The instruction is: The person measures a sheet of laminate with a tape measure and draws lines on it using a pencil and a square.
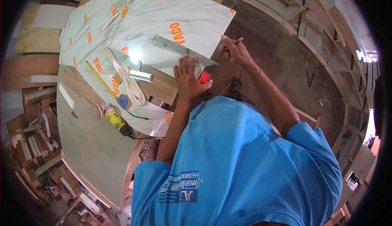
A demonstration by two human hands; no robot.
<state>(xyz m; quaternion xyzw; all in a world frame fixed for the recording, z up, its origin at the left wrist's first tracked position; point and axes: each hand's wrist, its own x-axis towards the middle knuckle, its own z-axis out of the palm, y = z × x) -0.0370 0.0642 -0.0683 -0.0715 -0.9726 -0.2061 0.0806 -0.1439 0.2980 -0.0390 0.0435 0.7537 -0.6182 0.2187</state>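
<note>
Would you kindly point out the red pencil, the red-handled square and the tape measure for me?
Red pencil point(222, 52): head view, on its shaft below the fingers.
Red-handled square point(204, 77): head view, on its red handle.
Tape measure point(123, 101): head view, on its blue case.

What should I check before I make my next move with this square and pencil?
1. Left hand on the try square: ok, fingers lie across its metal blade.
2. Red pencil in the right hand: ok, gripped.
3. Pencil tip touching the marble-patterned sheet: cannot tell from this angle.
4. Square's red handle flush against the edge: cannot tell, the hand covers part.
5. Tape measure retracted: not ok, yellow blade extended.
6. Yellow angle grinder apart from the square: ok.
</note>
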